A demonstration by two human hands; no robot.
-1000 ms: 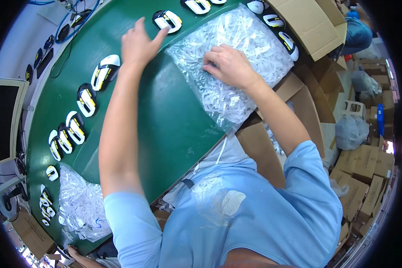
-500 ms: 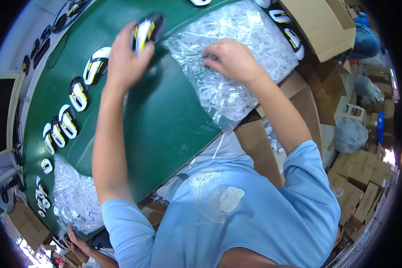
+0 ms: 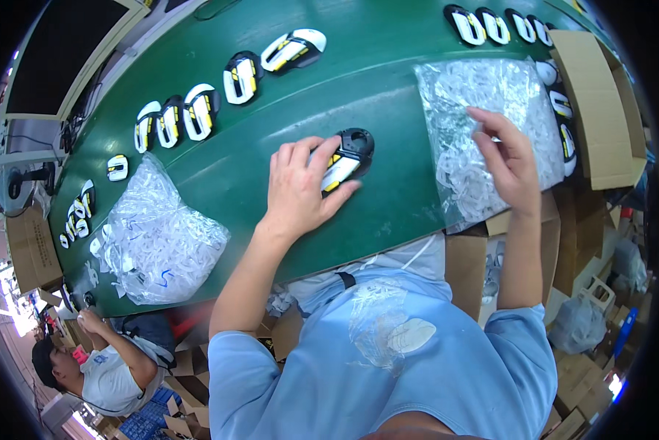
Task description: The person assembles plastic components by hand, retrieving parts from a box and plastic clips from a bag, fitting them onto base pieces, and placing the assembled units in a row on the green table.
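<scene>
My left hand [image 3: 300,183] is closed round a black, white and yellow plastic housing [image 3: 344,165] lying on the green table [image 3: 271,158]. A round hole shows in the housing's black end, which sticks out past my fingers. My right hand [image 3: 507,158] is raised over a clear bag [image 3: 483,92] full of small translucent plastic parts. Its thumb and forefinger come together in a pinch; whatever is between them is too small to make out.
Similar housings [image 3: 241,77] stand in a row along the table's far left, with several more [image 3: 494,28] at the far right. Another bag of translucent parts [image 3: 164,249] lies to the left. Open cardboard boxes [image 3: 593,110] flank the right side. A co-worker [image 3: 117,367] sits at lower left.
My left hand has brought the housing from the far side down onto the table nearer to me. My right hand has lifted off the bag's contents. The whole view has swung leftward.
</scene>
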